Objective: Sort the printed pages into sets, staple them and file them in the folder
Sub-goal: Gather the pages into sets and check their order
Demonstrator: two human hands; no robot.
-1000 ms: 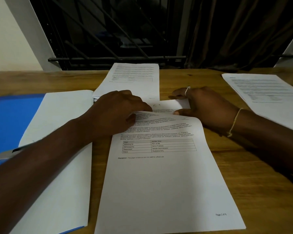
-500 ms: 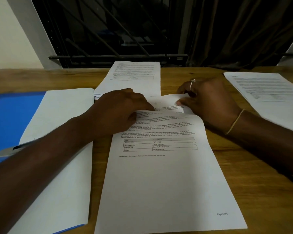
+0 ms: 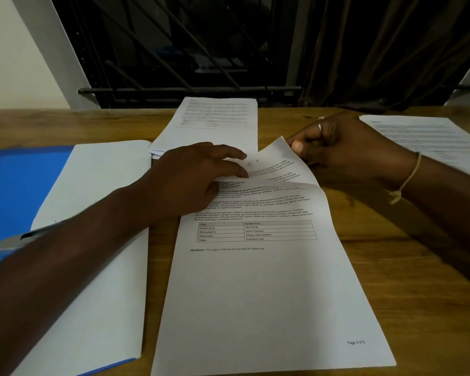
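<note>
Blue folder (image 3: 17,191), one, open at the table's (image 3: 391,267) left; pen (image 3: 14,241), one; white sheaf (image 3: 101,267) on it, one. Left hand (image 3: 196,175), fingers flat, presses the centre pages (image 3: 269,294). Far pile (image 3: 217,123), one. Right hand (image 3: 337,150) pinches a centre sheet's raised top corner. Right pile (image 3: 432,139), one. Paper likely light, limp, easily creased; best taken by corners.

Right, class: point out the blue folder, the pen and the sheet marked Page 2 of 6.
blue folder (image 3: 19,191): head view, bare blue inside cover.
pen (image 3: 11,241): head view, grey barrel.
sheet marked Page 2 of 6 (image 3: 269,308): head view, blank lower half.
</note>
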